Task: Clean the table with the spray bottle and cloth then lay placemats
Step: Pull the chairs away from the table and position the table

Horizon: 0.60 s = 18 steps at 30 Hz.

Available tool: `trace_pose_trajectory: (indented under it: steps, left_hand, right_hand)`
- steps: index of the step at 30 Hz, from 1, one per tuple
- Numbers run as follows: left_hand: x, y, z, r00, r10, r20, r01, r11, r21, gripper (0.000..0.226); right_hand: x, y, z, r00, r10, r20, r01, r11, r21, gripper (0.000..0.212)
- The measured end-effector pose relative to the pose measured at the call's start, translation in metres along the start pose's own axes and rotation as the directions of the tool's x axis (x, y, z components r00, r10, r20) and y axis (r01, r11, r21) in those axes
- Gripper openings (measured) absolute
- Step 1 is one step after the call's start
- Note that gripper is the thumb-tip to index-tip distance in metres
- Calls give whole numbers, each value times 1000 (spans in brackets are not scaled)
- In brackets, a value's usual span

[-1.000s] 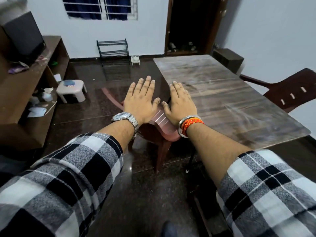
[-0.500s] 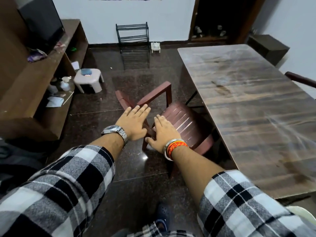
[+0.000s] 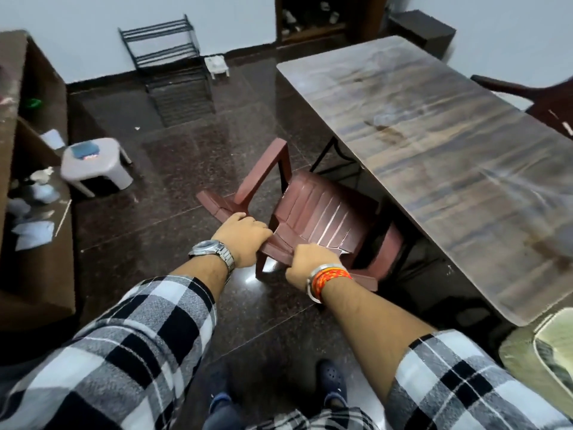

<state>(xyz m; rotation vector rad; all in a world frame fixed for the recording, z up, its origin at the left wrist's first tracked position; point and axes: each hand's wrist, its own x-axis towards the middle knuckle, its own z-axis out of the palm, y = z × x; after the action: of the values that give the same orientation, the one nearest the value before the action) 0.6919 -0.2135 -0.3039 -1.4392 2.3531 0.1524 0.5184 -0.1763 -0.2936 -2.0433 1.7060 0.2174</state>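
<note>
Gripping ribbed plastic chair (image 3: 322,212) back | left hand (image 3: 242,237), right hand (image 3: 305,265) | wood-grain table (image 3: 449,156) beside

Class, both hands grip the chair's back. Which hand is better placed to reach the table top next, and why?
Probably the right hand: it grips the chair on the side nearer the table; the left hand lies farther from it.

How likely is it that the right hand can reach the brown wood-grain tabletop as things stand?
Probably not yet: the right hand grips the top edge of the maroon plastic chair, as does the left hand. Once it lets go, the brown wood-grain tabletop lies close on its right, seemingly unobstructed.
</note>
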Motion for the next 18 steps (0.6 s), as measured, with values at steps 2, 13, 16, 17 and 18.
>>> trace_pose_trajectory:
  steps: [2,13,16,17,18]
  left_hand:
    - [5,-26,4,998,60,-16,-60,998,28,43]
    - [27,-83,7,954,297,-49,-289,950,120,32]
    - [35,-95,5,932,360,-34,-354,927,128,32]
    - [37,-98,3,927,375,-29,-368,920,134,32]
    - [38,-101,2,922,386,-25,-379,915,139,31]
  right_hand:
    - [-2,-9,0,996,85,-21,-85,996,-2,38]
    - [3,-54,1,930,367,-11,-367,930,0,36]
    - [19,-68,-7,925,379,20,-379,925,23,40]
    - [26,-75,-9,927,372,40,-373,927,42,42]
    - [31,-82,-10,931,361,56,-364,929,68,44]
